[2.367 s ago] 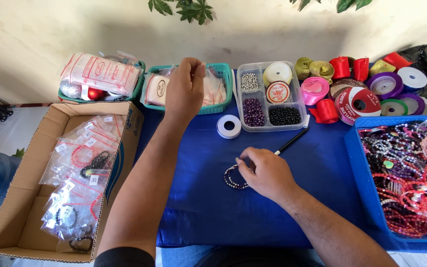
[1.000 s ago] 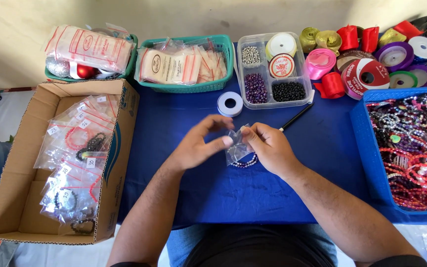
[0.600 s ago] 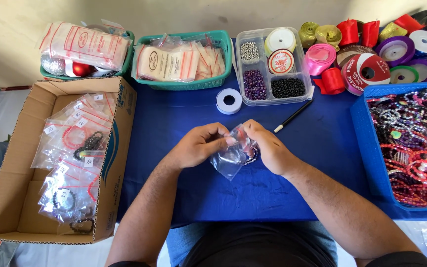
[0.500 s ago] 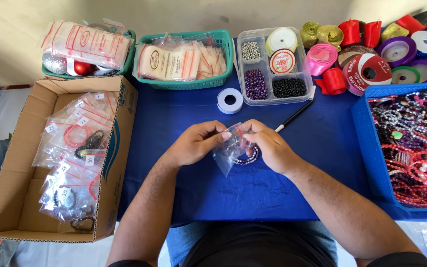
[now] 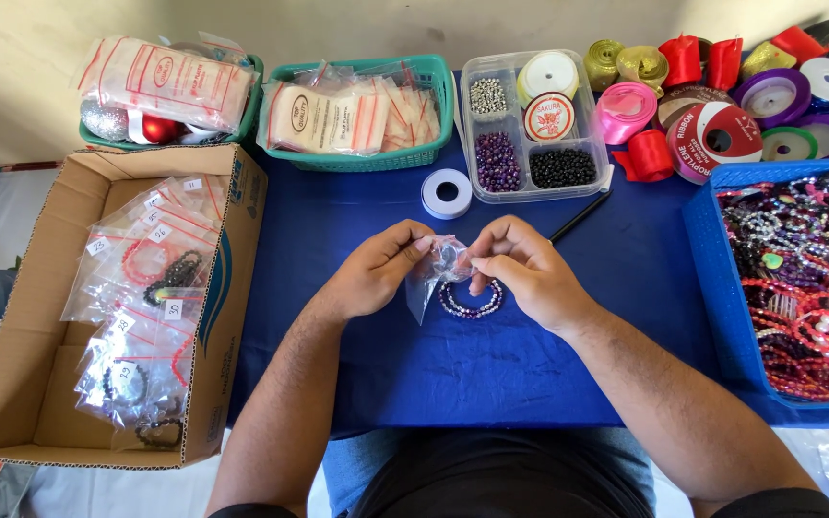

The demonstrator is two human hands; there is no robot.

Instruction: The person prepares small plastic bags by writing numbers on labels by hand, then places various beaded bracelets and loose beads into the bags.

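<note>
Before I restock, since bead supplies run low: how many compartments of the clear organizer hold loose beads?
3. In the clear organizer: silver beads at back left, purple beads at front left, black beads at front right. The back right compartment holds two cord spools instead; beads beneath them would be hidden.

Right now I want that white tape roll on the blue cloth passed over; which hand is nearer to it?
Left. The left hand sits just below the tape roll; the right hand lies lower right.
</note>
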